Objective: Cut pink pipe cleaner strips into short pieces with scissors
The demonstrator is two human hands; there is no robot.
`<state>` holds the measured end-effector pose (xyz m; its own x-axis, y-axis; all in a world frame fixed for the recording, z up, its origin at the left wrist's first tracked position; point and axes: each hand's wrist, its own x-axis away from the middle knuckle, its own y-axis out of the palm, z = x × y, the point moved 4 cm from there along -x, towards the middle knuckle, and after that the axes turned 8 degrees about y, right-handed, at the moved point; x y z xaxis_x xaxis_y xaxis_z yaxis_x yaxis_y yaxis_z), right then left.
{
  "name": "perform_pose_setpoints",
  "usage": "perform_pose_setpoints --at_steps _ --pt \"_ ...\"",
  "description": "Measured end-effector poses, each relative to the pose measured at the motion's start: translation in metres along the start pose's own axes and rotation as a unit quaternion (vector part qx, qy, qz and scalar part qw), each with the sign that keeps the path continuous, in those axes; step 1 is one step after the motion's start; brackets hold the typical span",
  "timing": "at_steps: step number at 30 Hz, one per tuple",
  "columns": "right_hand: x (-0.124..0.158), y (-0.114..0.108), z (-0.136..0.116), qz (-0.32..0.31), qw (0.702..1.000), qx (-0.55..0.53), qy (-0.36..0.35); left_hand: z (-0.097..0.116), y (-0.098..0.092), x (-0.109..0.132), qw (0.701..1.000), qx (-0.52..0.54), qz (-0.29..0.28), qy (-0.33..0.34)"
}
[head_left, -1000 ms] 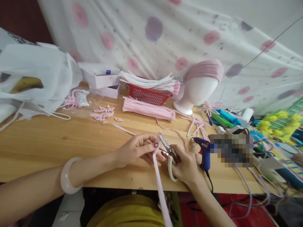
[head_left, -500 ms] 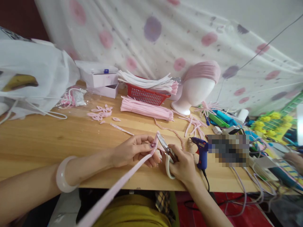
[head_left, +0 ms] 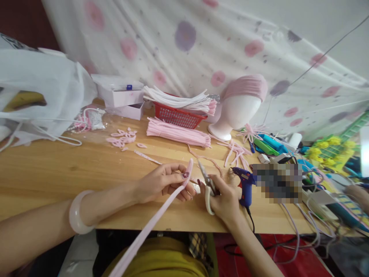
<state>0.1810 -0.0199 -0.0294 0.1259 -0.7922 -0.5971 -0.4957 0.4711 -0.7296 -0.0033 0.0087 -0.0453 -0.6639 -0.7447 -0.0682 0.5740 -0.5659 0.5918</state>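
My left hand [head_left: 163, 184] pinches a long pink pipe cleaner [head_left: 155, 219] near its upper end; the rest trails down left over the table edge towards my lap. My right hand [head_left: 223, 200] grips small white-handled scissors [head_left: 208, 188], whose blades point up and stand just right of the pipe cleaner's tip, apart from it. Both hands rest above the front of the wooden table [head_left: 57, 173]. A pale bangle [head_left: 75, 212] circles my left wrist.
A blue glue gun [head_left: 245, 184] stands just right of my right hand. Behind lie a bundle of pink pipe cleaners [head_left: 177, 132], a red basket [head_left: 178, 113] of white ones, a foam head [head_left: 239, 109], small pink loops [head_left: 122, 138], white boxes [head_left: 121, 96], a white bag [head_left: 37, 96] and tools at right.
The pipe cleaner's long end swung from hanging straight down to trailing down-left. The scissors have drawn off the tip and now stand a little to its right.
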Motion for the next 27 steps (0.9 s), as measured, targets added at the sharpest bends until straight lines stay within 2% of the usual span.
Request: perform_pose_setpoints --at_steps 2,4,8,15,23,27 --pt "-0.001 -0.003 0.001 0.007 0.999 -0.019 0.031 0.000 -0.001 0.000 1.000 -0.017 0.015 0.017" --pt "-0.003 -0.003 0.000 -0.017 0.999 -0.022 0.043 0.000 -0.003 -0.001 0.998 -0.039 0.028 0.033" --pt "-0.005 0.003 -0.004 -0.082 0.996 0.004 0.017 0.000 -0.005 -0.001 0.996 -0.065 0.032 0.044" --pt "-0.004 0.006 -0.010 -0.096 0.994 0.041 -0.016 0.000 -0.002 0.000 0.998 -0.058 0.016 0.020" --pt "0.000 0.009 -0.002 -0.137 0.987 -0.059 0.056 -0.002 0.000 0.000 0.999 -0.044 -0.011 0.006" --pt "-0.001 0.010 -0.003 -0.150 0.984 -0.079 0.059 -0.003 -0.002 0.001 0.998 -0.062 -0.014 0.018"
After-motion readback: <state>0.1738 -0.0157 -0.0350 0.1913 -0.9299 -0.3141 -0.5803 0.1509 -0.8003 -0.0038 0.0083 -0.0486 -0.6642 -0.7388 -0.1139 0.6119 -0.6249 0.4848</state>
